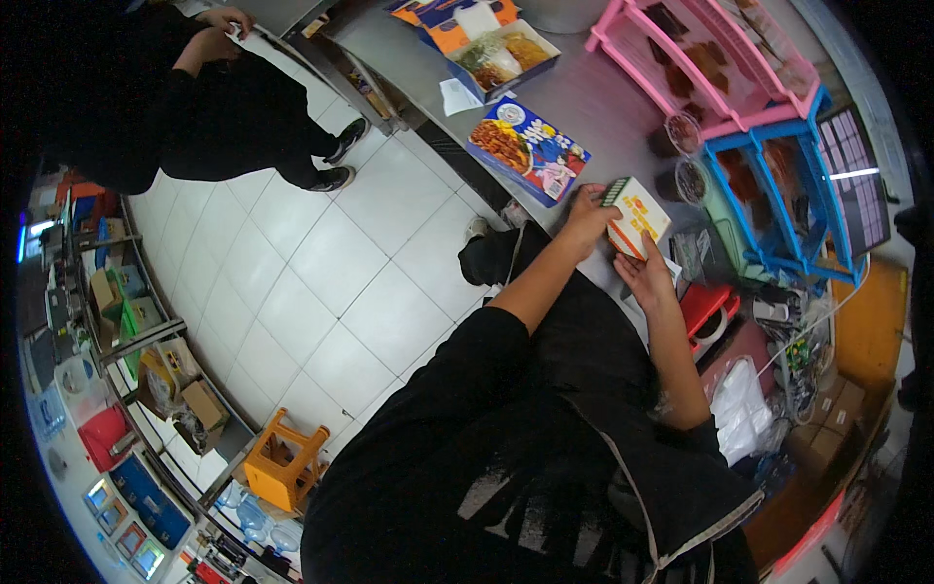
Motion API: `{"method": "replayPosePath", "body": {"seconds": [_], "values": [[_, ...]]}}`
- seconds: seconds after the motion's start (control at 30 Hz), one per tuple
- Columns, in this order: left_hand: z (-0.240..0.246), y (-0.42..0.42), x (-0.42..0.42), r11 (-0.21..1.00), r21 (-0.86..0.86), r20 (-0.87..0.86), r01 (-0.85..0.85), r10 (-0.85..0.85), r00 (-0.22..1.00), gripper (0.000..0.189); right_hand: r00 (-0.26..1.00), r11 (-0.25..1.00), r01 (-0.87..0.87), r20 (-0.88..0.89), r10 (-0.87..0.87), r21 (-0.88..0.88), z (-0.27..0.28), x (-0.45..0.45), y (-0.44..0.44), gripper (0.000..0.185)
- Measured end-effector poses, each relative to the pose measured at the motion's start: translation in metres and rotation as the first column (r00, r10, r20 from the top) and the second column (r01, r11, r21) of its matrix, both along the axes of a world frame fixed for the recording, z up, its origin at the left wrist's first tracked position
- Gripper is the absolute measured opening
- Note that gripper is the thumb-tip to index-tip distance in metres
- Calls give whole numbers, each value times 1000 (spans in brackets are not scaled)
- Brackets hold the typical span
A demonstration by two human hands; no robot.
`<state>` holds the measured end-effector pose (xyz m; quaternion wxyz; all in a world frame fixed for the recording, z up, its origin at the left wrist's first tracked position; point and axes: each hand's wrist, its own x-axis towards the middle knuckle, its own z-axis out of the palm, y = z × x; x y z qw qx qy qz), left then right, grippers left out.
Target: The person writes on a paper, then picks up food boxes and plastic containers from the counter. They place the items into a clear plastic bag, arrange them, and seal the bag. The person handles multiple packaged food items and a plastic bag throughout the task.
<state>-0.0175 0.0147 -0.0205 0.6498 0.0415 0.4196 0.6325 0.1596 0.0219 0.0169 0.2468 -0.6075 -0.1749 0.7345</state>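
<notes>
A small white cardboard food box (pixel 639 212) with yellow print, green stripes and an orange edge is held between both hands above the steel counter's front edge. My left hand (pixel 588 219) grips its left side, thumb on top. My right hand (pixel 646 274) supports its near side, the thumb against the edge. Left of it, a blue printed meal box (pixel 529 150) lies on the counter. Beyond that, an open box (pixel 503 62) shows noodles or rice-like food and greens. Two lidded sauce cups (pixel 684 181) stand to the right of the white box.
A pink plastic rack (pixel 719 62) and a blue rack (pixel 799 193) hold packets on the steel counter (pixel 584 95). A red tape dispenser (pixel 708 317) and white plastic bags (pixel 740 409) are at right. Another person (pixel 233 109) stands at upper left. An orange stool (pixel 284 463) is on the tiled floor.
</notes>
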Motion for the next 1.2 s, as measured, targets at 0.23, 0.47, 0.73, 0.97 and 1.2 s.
{"method": "replayPosePath", "body": {"seconds": [0.23,0.47,0.73,0.97,1.2], "values": [[2,-10,-12,998,-34,90,46,-42,995,57,997,996,-76,8,76,36,-4,0,-8,56],[-5,-13,-19,997,-8,186,82,-79,979,44,995,995,-103,12,103,-7,1,2,-2,53],[1,-17,-7,999,52,256,10,-23,967,44,978,988,-102,195,79,113,6,-11,-4,74],[18,-21,-11,970,-21,-358,244,-235,904,82,941,970,-223,283,186,101,10,0,5,72],[21,-20,-16,974,-84,-165,211,-222,961,79,970,980,-197,149,191,32,18,-4,5,61]]}}
